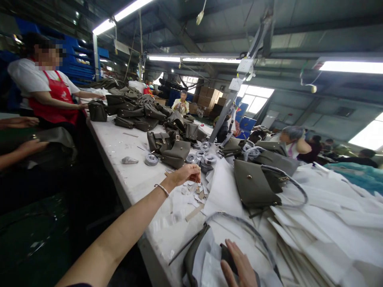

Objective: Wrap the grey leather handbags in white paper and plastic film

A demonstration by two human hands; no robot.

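Note:
My left hand, a bracelet on its wrist, is stretched out over the table with its fingers pinched together. Whatever those fingers hold, if anything, is too small to make out. Under it lie small paper and card scraps. My right hand lies with fingers apart against an olive-grey handbag at the bottom of the view. White paper shows in that bag's opening, and its wrapped handle arches up behind my right hand.
Another handbag lies on stacked white sheets at the right. Wrapped rolls and more bags stand farther up the white table. A co-worker in a red apron stands left; another person's hands are nearby.

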